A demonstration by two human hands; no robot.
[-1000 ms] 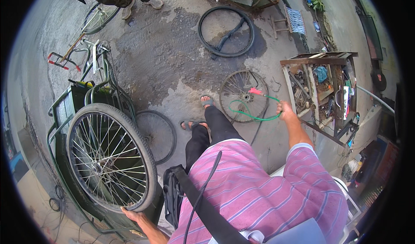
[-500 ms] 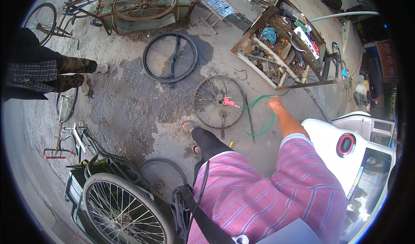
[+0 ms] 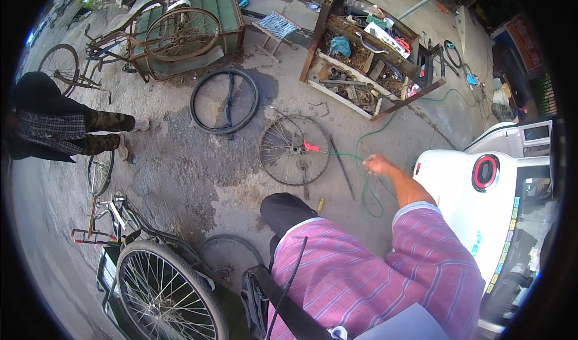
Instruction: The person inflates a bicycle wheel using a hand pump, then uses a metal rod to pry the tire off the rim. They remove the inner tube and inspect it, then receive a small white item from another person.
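Observation:
My right hand (image 3: 376, 164) is closed on the thin green hose (image 3: 367, 191), which runs in loops across the ground. The hose ends in a red air gun (image 3: 310, 146) resting on a bare spoked wheel (image 3: 283, 159) that lies flat, with a dark strip beside it. A small yellow item (image 3: 320, 206) lies nearby. My left hand is out of view; below on the left a tyred wheel (image 3: 168, 253) rests on a green tricycle.
A person (image 3: 102, 132) stands at the left. A rusty tricycle (image 3: 205, 30), a tyre (image 3: 195, 102), a folding stool (image 3: 277, 26) and a junk-filled tray stand (image 3: 373, 57) are farther off. A white vehicle (image 3: 457, 201) is at the right; another wheel (image 3: 232, 247) lies by my legs.
The view has swung, showing more vehicle, rusty tricycle and standing person. My left hand has left the tricycle wheel and the picture. My right hand stays on the hose; my knee now appears raised.

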